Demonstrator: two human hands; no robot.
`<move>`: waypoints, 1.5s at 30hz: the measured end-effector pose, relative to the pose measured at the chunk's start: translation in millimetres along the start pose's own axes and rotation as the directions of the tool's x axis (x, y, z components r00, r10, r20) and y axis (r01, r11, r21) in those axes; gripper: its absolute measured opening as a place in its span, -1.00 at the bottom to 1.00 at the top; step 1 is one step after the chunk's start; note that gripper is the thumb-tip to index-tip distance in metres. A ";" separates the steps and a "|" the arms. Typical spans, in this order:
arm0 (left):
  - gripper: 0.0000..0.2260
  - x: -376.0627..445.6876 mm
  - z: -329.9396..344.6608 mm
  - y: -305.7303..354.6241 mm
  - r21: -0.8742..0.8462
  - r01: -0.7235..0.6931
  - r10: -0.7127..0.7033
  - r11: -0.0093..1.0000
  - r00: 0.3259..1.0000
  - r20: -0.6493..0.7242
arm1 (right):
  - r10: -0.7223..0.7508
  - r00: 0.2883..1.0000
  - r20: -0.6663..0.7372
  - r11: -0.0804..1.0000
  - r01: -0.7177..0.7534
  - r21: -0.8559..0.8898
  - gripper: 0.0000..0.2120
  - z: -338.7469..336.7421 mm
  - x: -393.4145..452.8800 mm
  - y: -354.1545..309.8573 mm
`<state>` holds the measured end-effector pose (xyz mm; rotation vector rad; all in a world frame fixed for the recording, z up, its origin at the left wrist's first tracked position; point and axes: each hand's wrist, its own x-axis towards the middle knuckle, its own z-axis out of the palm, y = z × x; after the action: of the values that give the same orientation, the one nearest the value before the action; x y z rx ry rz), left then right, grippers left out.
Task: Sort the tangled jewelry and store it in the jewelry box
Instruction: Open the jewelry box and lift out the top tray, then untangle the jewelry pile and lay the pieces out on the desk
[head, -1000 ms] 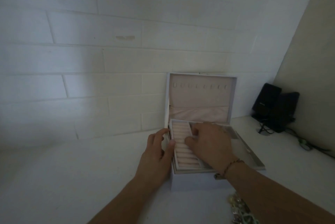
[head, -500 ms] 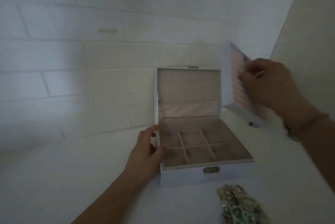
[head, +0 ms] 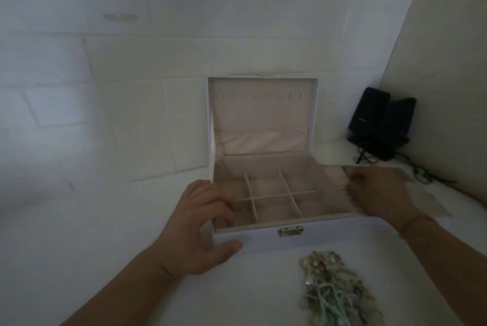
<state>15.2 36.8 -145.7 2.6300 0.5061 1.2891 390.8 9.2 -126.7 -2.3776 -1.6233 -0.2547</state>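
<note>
A tangled heap of jewelry (head: 340, 291) lies on the white table (head: 79, 259), nearest the camera and between the person's forearms. Beyond it, the left hand (head: 200, 223) curls over the front left corner of the open jewelry box (head: 263, 232). The right hand (head: 379, 194) grips a blurred removable tray (head: 427, 194) just beside the box's right edge. Black speakers (head: 379, 122) stand in the far corner.

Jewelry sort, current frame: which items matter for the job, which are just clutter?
Job:
jewelry box, lid up, compartments bare
removable tray, right hand setting it beside the box
tangled jewelry on the table in front
left hand gripping the box's left front corner

Clutter:
black speakers
cables
</note>
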 end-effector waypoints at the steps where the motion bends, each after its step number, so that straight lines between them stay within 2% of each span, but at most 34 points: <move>1: -0.70 -1.4 0.3 -2.2 -0.002 0.013 -0.013 1.000 1.000 0.017 | -0.038 0.994 -0.105 0.999 0.041 0.023 -0.75 -0.8 -7.0 -0.1; 3: -0.73 -3.1 0.9 -3.7 0.020 0.027 -0.028 0.999 0.999 0.039 | -0.146 0.930 -0.336 0.958 0.218 0.186 -0.68 -10.8 -37.4 -7.9; 5: -0.75 -3.5 1.5 -2.3 0.055 0.037 -0.039 0.998 0.998 0.039 | -0.248 0.862 -0.442 0.821 0.429 0.377 -0.69 -31.3 -81.5 -23.4; 6: -0.76 -3.7 2.1 -0.9 0.074 0.041 -0.044 0.996 0.998 0.038 | -0.315 0.849 -0.424 0.732 0.502 0.461 -0.68 -40.0 -102.2 -29.7; 8: -0.76 -5.9 3.7 1.3 0.115 0.046 -0.052 0.992 0.998 0.047 | -0.484 0.842 -0.238 0.637 0.526 0.564 -0.64 -47.9 -133.7 -38.2; 10: -0.76 -8.7 4.0 2.6 0.146 0.061 -0.070 0.987 0.996 0.055 | -0.591 0.805 -0.044 0.684 0.530 0.501 -0.54 -45.9 -148.2 -41.9; 14: -0.68 -12.4 3.9 2.4 0.210 0.065 -0.079 0.976 0.995 0.058 | -0.641 0.758 0.121 0.726 0.548 0.415 -0.38 -38.6 -159.2 -54.7; 19: -0.61 -7.9 13.1 6.1 0.269 0.112 -0.117 0.957 0.993 0.000 | -0.676 0.721 0.152 0.701 0.565 0.435 -0.37 -26.9 -169.2 -47.3; 22: -0.58 -7.2 15.8 3.9 0.253 0.117 -0.121 0.960 0.993 0.000 | -0.697 0.709 0.103 0.634 0.542 0.552 -0.48 -25.0 -171.5 -47.4; 25: -0.54 -3.2 13.5 0.9 0.262 0.092 -0.103 0.961 0.994 0.030 | -0.724 0.688 0.056 0.581 0.564 0.587 -0.59 -22.3 -174.9 -51.3; 31: -0.57 5.4 10.7 9.0 0.331 0.117 -0.109 0.936 0.993 -0.045 | -0.733 0.676 0.075 0.596 0.586 0.549 -0.60 -29.7 -184.1 -30.3; 33: -0.61 7.5 8.7 20.2 0.368 0.075 -0.046 0.927 0.995 -0.086 | -0.729 0.677 0.100 0.616 0.585 0.528 -0.61 -36.3 -192.5 -12.9; 35: -0.69 12.6 5.0 37.2 0.395 -0.038 0.077 0.918 0.994 -0.083 | -0.705 0.703 0.090 0.640 0.575 0.510 -0.64 -42.1 -205.3 5.3; 38: -0.76 19.7 2.6 72.5 0.368 -0.229 0.223 0.901 0.973 0.060 | -0.693 0.719 0.052 0.628 0.567 0.534 -0.64 -48.8 -222.2 21.4; 40: -0.72 19.1 8.8 99.8 0.257 -0.280 0.223 0.925 0.947 0.230 | -0.678 0.734 0.036 0.604 0.529 0.596 -0.56 -52.3 -224.8 25.9; 42: -0.54 11.4 21.9 125.2 0.159 -0.170 0.087 0.972 0.898 0.430 | -0.657 0.754 0.020 0.604 0.511 0.612 -0.56 -57.1 -222.8 29.7; 45: -0.27 -2.4 48.1 152.9 0.123 0.041 -0.112 0.992 0.742 0.661 | -0.645 0.762 -0.058 0.651 0.587 0.482 -0.74 -68.5 -221.2 37.7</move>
<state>86.4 -106.1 -131.7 2.8552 0.5454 0.2242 345.3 -220.9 -127.9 -1.4301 -2.2088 0.1688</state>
